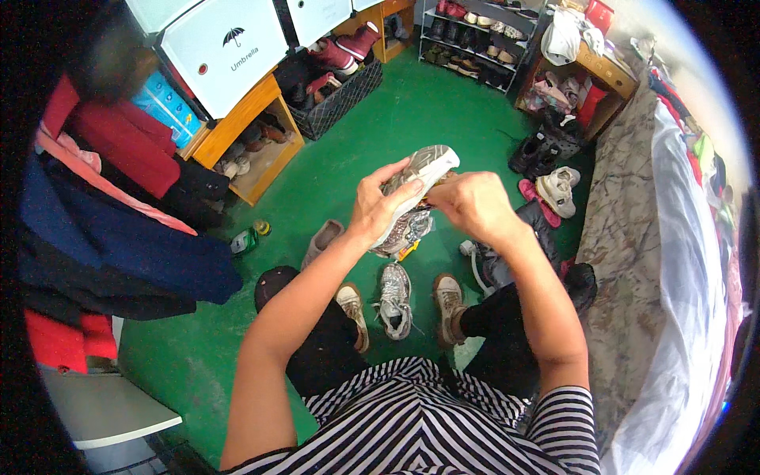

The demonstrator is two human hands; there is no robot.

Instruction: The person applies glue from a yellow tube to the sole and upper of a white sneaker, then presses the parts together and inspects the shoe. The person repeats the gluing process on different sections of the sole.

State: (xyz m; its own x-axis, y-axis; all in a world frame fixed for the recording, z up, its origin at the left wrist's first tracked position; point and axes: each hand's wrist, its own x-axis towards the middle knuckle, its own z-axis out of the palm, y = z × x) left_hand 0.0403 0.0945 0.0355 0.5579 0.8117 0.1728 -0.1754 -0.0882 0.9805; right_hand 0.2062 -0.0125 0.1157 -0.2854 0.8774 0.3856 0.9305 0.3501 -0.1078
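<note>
Raised in front of me is a grey and white sneaker (pixel 437 164), turned on its side with its pale sole edge showing. My left hand (pixel 378 199) is wrapped round it, thumb along the side. At the shoe's right side, my right hand (pixel 477 204) has its fingers curled together; what they pinch, if anything, is hidden. Partly covered by the held shoe is a patterned grey and brown bundle (pixel 410 231) with a yellow bit, too unclear to name. A matching grey laced sneaker (pixel 394 299) stands on the floor between my feet.
A grey slipper (pixel 322 244) lies left of the bundle. At right are a black bag (pixel 507 261), a white sneaker (pixel 557 192) and a camouflage-covered bed (pixel 625 261). Storage boxes (pixel 226 55), a shoe basket (pixel 340 99) and a shoe rack (pixel 475 43) stand farther off.
</note>
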